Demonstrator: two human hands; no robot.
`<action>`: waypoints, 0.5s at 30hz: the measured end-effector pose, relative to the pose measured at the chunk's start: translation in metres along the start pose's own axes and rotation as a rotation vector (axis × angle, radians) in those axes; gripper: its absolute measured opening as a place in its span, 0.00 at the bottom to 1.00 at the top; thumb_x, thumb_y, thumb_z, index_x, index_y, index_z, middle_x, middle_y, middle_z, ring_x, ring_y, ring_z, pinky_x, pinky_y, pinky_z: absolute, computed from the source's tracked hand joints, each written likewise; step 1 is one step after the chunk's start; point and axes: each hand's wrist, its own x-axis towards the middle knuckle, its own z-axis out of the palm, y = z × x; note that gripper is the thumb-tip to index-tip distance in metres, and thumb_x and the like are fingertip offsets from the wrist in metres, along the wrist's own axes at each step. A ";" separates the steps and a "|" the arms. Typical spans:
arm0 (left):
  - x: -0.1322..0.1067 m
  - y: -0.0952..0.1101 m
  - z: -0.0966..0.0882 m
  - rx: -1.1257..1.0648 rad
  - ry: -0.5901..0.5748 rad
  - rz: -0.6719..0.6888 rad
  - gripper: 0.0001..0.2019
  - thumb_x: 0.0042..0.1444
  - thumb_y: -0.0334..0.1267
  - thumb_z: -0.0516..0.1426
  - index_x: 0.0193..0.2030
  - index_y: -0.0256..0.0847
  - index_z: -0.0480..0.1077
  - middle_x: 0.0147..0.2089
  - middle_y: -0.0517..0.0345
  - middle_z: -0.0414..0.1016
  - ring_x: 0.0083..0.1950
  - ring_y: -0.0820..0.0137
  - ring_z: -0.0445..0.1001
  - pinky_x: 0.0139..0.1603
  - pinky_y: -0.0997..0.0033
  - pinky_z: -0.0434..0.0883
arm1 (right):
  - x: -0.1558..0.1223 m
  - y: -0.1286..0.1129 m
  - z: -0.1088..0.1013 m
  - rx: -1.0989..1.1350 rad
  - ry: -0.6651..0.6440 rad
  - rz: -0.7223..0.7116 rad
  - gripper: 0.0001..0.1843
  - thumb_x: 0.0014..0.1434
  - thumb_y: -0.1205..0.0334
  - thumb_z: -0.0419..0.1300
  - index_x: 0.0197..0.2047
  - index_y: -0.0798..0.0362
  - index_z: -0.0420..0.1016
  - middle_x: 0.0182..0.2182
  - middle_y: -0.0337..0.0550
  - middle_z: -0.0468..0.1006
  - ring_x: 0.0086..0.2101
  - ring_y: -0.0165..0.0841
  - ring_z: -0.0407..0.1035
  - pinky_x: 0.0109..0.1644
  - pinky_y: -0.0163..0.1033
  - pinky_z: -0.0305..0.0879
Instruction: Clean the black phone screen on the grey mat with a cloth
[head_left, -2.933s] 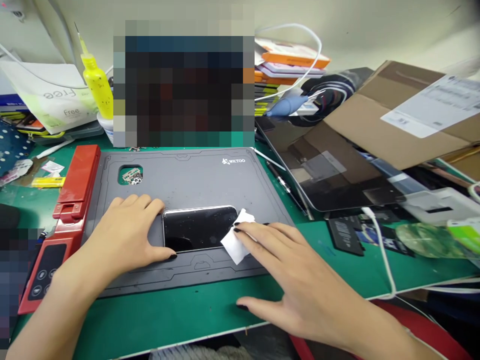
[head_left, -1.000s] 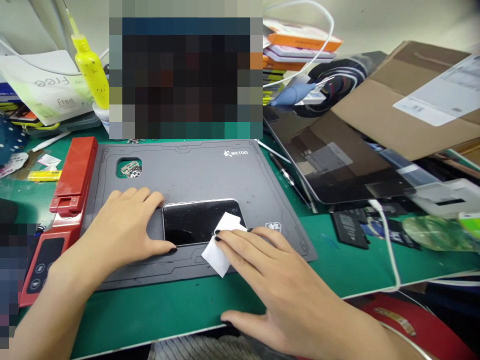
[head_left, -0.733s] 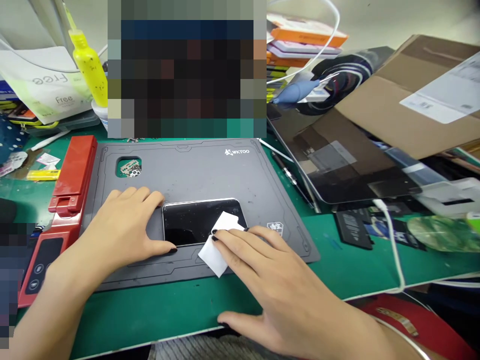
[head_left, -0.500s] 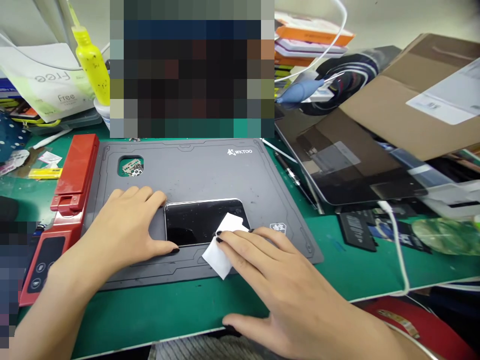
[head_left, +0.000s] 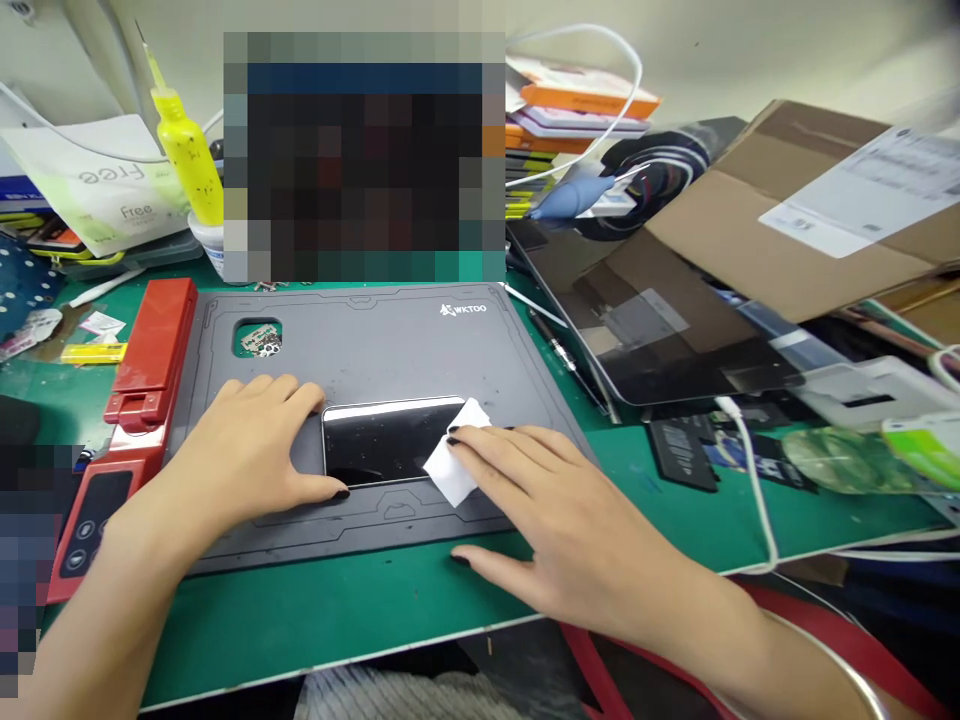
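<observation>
I read two bare hands, set apart, with the workpiece between them. The left hand (head_left: 240, 452) lies palm down, its fingers curved on the grey WKTOO repair mat (head_left: 390, 335) and its thumb tip at the lower left corner of a smartphone (head_left: 375, 440). The smartphone lies flat on the mat, glossy black side up, long edge toward me. The right hand (head_left: 559, 510) is spread, with its fingertips (head_left: 457, 432) pressing a folded white wipe (head_left: 454, 468) onto the smartphone's right end; the wipe overhangs the lower edge. Neither hand closes around anything. (Specks show on the glass; at this resolution I cannot tell dust from scratches.)

Ahead of the left hand, a cut-out in the repair mat holds small loose parts (head_left: 262, 342). Left of that hand lies a red holder (head_left: 150, 340), and beyond it stands a yellow squeeze bottle (head_left: 187, 150). Right of the right hand, a dark tablet (head_left: 637, 330) lies tilted beneath a cardboard box (head_left: 787, 220), and a white cable (head_left: 750, 490) runs down across the green work mat (head_left: 300, 620) under both hands.
</observation>
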 end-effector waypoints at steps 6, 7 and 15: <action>-0.001 0.000 -0.002 -0.012 -0.005 -0.004 0.27 0.46 0.57 0.62 0.48 0.41 0.69 0.44 0.50 0.73 0.46 0.52 0.72 0.46 0.55 0.63 | 0.018 0.017 -0.001 0.047 -0.015 0.018 0.33 0.53 0.56 0.68 0.57 0.64 0.65 0.55 0.63 0.70 0.54 0.52 0.65 0.55 0.55 0.67; -0.001 0.000 -0.002 -0.013 -0.009 -0.004 0.28 0.46 0.57 0.62 0.48 0.41 0.69 0.44 0.50 0.73 0.46 0.52 0.72 0.45 0.56 0.63 | 0.020 0.020 -0.001 0.050 -0.026 0.011 0.32 0.54 0.56 0.67 0.57 0.64 0.65 0.55 0.62 0.69 0.54 0.52 0.65 0.55 0.56 0.68; -0.002 0.000 -0.001 0.030 -0.002 0.022 0.28 0.48 0.58 0.62 0.49 0.40 0.69 0.45 0.50 0.73 0.46 0.52 0.71 0.45 0.55 0.64 | 0.018 0.046 0.005 0.216 0.026 -0.068 0.12 0.66 0.66 0.55 0.52 0.54 0.71 0.52 0.52 0.74 0.53 0.42 0.68 0.56 0.52 0.68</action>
